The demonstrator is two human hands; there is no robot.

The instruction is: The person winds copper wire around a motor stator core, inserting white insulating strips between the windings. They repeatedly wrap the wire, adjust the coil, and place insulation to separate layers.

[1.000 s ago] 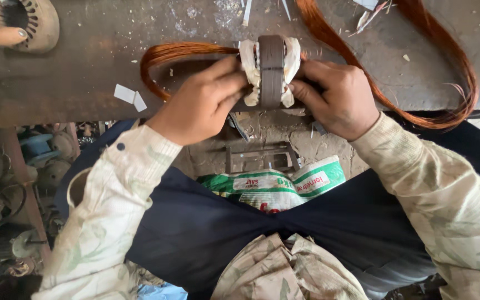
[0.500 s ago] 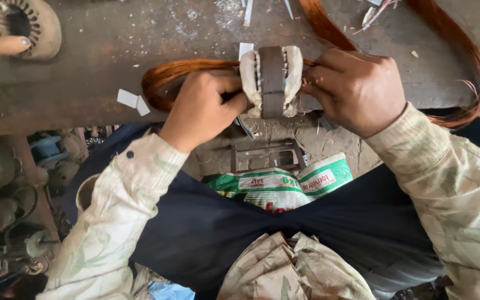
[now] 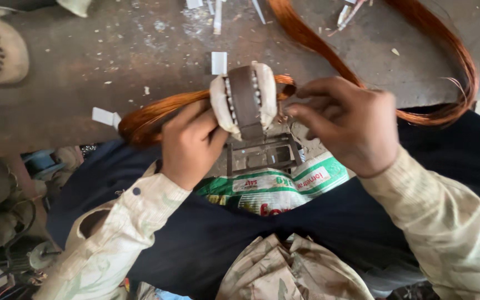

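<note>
Copper-wound stator (image 3: 245, 100) in left hand (image 3: 193, 141)

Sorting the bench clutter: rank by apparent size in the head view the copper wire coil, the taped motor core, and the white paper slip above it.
1. Copper wire coil, sweeping across the bench.
2. Taped motor core, held in the left hand; raised toward the camera, so it may look enlarged.
3. White paper slip.

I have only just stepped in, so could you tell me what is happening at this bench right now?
A person seated at a worn metal workbench is working on a small motor stator, a dark slotted core with pale insulation on both ends. The left hand grips it from below and holds it at the bench edge. The right hand pinches at its side, where a copper wire coil meets it. More copper wire loops across the bench, with paper slips scattered about.
</note>
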